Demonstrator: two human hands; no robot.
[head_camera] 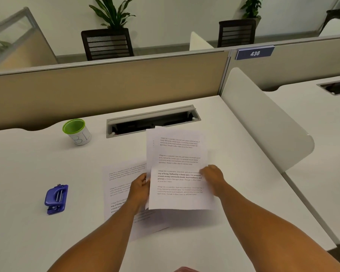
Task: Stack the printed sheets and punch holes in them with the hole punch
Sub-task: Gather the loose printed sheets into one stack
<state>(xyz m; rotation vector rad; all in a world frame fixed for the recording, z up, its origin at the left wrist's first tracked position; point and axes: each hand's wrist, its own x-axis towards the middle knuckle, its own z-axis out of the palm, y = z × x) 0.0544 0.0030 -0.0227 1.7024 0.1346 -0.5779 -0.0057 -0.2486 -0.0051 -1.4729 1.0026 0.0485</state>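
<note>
white printed sheets [178, 169] held up over desk [37, 173]; left hand [139, 188] pinches left edge, right hand [212, 176] grips right edge. one more sheet [122, 185] lies beneath. blue hole punch [56, 199] well left.

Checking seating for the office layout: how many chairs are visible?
2. One black chair stands behind the partition at centre-left, and another black chair stands further right. Others may be hidden below the partition.

A white desk [234, 146] fills the lower frame, with a grey cable tray [153, 120] recessed at its middle. A beige partition [106, 83] crosses behind it, carrying a blue "436" plate [255, 53] at upper right. Beyond stand two black mesh chairs [107, 45], potted plants [112, 13] and a pale wall [175, 14].
</note>
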